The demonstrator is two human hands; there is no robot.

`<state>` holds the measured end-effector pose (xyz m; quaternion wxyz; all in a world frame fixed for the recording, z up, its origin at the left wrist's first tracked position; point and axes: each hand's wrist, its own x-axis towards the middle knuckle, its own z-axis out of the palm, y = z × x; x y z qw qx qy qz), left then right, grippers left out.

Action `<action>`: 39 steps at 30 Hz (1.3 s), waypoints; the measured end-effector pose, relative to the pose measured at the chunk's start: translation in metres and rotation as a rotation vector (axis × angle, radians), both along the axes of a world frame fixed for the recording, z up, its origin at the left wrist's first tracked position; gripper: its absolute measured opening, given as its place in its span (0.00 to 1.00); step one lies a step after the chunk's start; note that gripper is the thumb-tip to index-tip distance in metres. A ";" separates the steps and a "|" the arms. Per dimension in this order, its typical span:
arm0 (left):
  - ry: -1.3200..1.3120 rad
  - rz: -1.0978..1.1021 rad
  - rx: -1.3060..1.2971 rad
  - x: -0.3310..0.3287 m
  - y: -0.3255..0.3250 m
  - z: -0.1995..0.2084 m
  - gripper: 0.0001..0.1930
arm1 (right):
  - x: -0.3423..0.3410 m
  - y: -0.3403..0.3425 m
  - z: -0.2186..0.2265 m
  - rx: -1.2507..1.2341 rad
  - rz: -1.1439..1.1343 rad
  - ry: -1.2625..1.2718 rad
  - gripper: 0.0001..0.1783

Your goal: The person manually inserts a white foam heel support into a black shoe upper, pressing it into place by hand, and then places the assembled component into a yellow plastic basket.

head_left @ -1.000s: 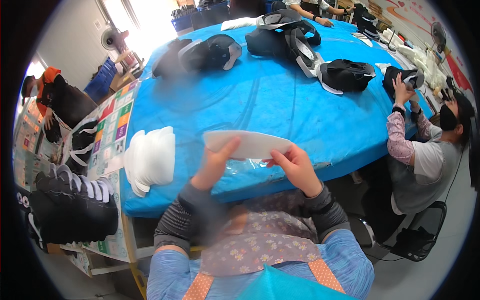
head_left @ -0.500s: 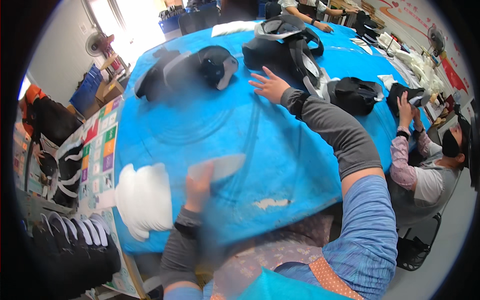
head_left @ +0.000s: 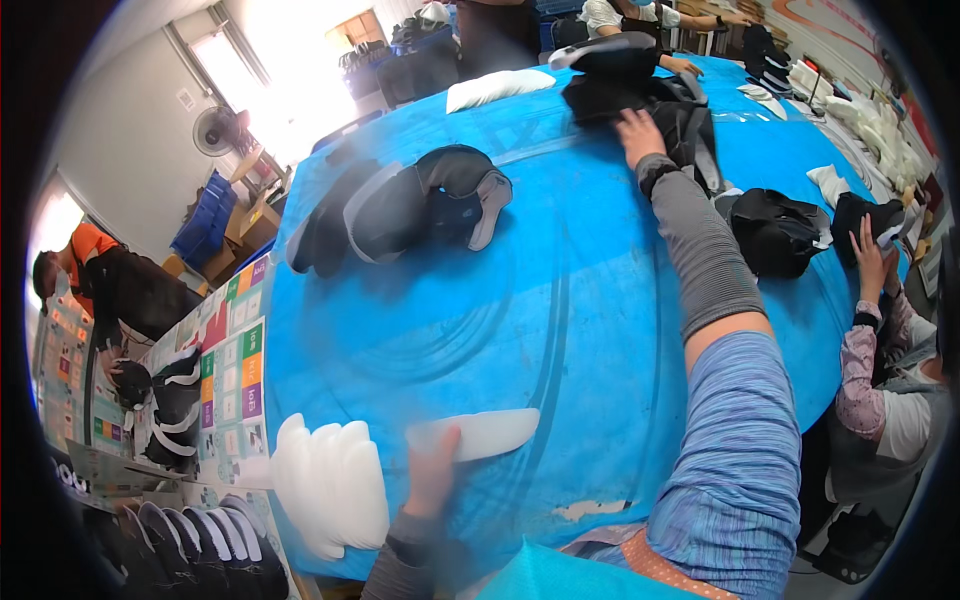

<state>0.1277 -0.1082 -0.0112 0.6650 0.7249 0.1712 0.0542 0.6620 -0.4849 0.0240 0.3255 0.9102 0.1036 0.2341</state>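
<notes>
My left hand [head_left: 432,472], low in the view, is closed around a flat white insole-shaped piece [head_left: 492,434], which points right over the table. Left of it lies an overlapping stack of white pieces [head_left: 330,485] with rounded ends. My right hand [head_left: 642,138] is stretched far forward, with fingers apart against the near side of a heap of black, grey-edged shoe uppers [head_left: 610,95]. The heap hides part of its contact. More black and grey uppers [head_left: 430,205] lie left of my right arm, partly blurred.
A blue covering [head_left: 440,340] spreads over the big table. Another black upper [head_left: 780,232] lies right of my arm, near a co-worker's hands [head_left: 872,262]. A white padded piece [head_left: 500,90] sits at the far edge. Black uppers [head_left: 210,545] stand in a row at lower left.
My right hand has reached farther forward and right, up to the heap, whose top pieces have shifted. My left hand still holds the white piece. The whole view has swung.
</notes>
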 end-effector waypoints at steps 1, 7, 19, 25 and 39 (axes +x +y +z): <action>0.013 0.005 0.000 0.000 -0.002 0.002 0.18 | 0.008 0.007 -0.003 0.042 -0.242 -0.082 0.27; 0.034 0.093 -0.176 0.002 -0.014 0.023 0.16 | -0.008 0.024 -0.015 0.217 -0.133 0.062 0.21; -0.009 -0.011 -0.172 0.002 -0.006 0.014 0.17 | -0.138 0.197 0.037 1.397 0.762 0.414 0.40; -0.110 -0.047 -0.143 0.004 -0.004 0.006 0.14 | -0.150 0.255 0.041 0.889 0.530 0.398 0.35; -0.178 -0.067 -0.096 0.009 -0.002 -0.010 0.19 | -0.206 0.235 0.109 0.693 0.636 0.297 0.14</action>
